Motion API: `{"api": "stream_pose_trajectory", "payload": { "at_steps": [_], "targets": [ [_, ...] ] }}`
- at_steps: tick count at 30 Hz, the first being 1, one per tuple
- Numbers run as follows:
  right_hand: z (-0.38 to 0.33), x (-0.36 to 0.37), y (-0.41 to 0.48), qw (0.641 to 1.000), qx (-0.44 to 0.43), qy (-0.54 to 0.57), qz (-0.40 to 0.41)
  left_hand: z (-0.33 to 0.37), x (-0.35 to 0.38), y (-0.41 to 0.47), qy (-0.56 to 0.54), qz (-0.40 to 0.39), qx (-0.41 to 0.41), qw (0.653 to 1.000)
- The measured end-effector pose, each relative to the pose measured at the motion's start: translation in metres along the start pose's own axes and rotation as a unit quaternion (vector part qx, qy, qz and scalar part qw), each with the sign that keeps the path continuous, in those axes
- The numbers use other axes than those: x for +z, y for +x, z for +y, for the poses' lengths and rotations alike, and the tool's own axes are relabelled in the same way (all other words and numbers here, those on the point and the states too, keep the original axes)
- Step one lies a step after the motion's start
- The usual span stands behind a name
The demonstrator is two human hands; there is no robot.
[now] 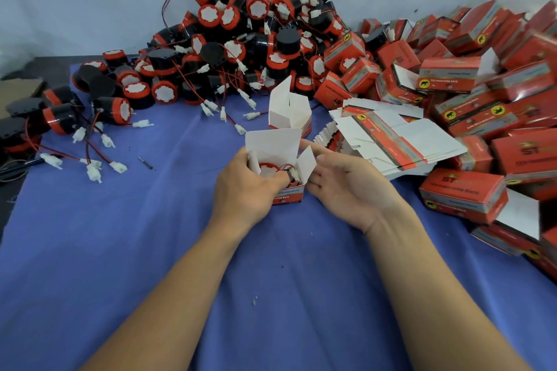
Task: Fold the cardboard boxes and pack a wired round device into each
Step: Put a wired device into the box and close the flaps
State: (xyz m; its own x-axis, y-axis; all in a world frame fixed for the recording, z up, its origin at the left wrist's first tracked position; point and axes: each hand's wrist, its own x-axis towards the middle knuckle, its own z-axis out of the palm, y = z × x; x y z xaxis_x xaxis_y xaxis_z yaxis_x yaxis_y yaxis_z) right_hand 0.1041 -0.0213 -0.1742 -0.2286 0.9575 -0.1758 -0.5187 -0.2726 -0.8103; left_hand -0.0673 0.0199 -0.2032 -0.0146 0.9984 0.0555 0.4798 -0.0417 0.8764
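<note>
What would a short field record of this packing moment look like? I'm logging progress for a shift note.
stage: round device sits inside the open box; top flaps not yet closed
left hand: grips the open box, fingers at its mouth
right hand: open, fingers by the box's side flap
next: empty erected box upright just behind
supplies: flat box stack to the right; device pile at the back
done: packed boxes heaped at right
surface: blue cloth
</note>
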Motion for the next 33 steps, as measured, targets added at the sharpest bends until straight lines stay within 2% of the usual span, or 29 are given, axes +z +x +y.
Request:
{"api": "stream_pose_trajectory", "payload": {
  "at_steps": [3,11,15,18,20,22,27,33],
  "targets": [
    [0.005,-0.001,0.006,0.999,-0.017,0.002,0.039,0.002,0.000,-0.001,0.011,0.010,0.003,1.000],
    [0.018,0.014,0.012,0.967,-0.100,-0.182,0.144,-0.001,-0.005,-0.002,-0.018,-0.004,0.017,1.000],
    [0.020,0.013,0.014,0.953,-0.106,-0.226,0.171,-0.003,-0.015,0.000,-0.080,-0.099,0.011,0.992],
    [0.021,0.013,0.018,0.936,-0.106,-0.271,0.199,-0.004,-0.031,0.004,-0.229,-0.204,0.029,0.951],
    [0.022,0.013,0.020,0.932,-0.103,-0.279,0.209,-0.008,-0.042,0.009,-0.292,-0.232,0.027,0.927],
    [0.022,0.012,0.020,0.932,-0.104,-0.277,0.207,-0.012,-0.046,0.014,-0.292,-0.245,0.021,0.924],
    [0.024,0.010,0.021,0.922,-0.133,-0.299,0.206,-0.016,-0.034,0.018,-0.203,-0.194,0.049,0.959],
    [0.026,0.013,0.022,0.924,-0.143,-0.298,0.193,-0.014,-0.029,0.018,-0.196,-0.104,0.062,0.973]
  ]
}}
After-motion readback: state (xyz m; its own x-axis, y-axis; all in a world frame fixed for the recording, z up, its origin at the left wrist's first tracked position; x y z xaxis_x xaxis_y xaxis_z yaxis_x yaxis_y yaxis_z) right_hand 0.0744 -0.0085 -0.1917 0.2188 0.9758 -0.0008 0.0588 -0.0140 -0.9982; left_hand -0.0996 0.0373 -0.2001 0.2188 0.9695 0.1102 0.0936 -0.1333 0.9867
